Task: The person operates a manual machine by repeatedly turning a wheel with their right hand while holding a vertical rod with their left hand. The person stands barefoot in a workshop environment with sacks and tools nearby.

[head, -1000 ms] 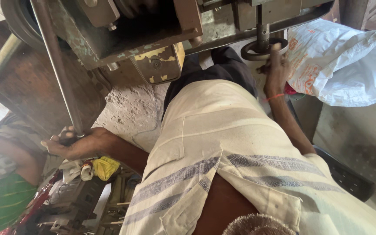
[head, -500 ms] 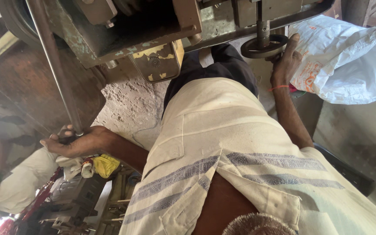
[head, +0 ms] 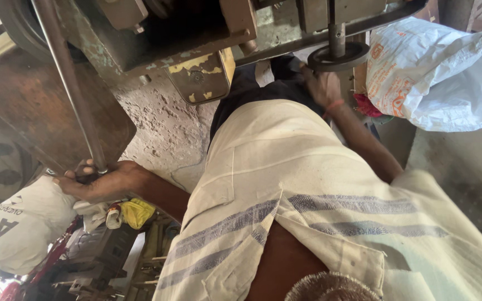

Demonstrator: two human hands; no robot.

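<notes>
My left hand (head: 99, 181) is closed around the lower end of a long steel lever rod (head: 65, 78) that slants up to a heavy, worn metal machine (head: 185, 39). Across my lap, my right hand (head: 320, 86), with a red thread at its wrist, reaches under the machine's bed just below a round black handwheel (head: 338, 56) on a vertical shaft. Its fingers are hidden against my dark trousers. My striped off-white shirt (head: 285, 184) fills the middle of the view.
A large white plastic sack (head: 442, 78) lies at the right beside the machine. At lower left are a white printed sack (head: 12, 223), a yellow cloth (head: 136, 212), rags and dark metal parts (head: 96, 262). Rough concrete floor (head: 163, 134) shows below the machine.
My right hand has dropped from the handwheel's right side to just under it on the left. At the far left a person in green has gone and a white sack shows there.
</notes>
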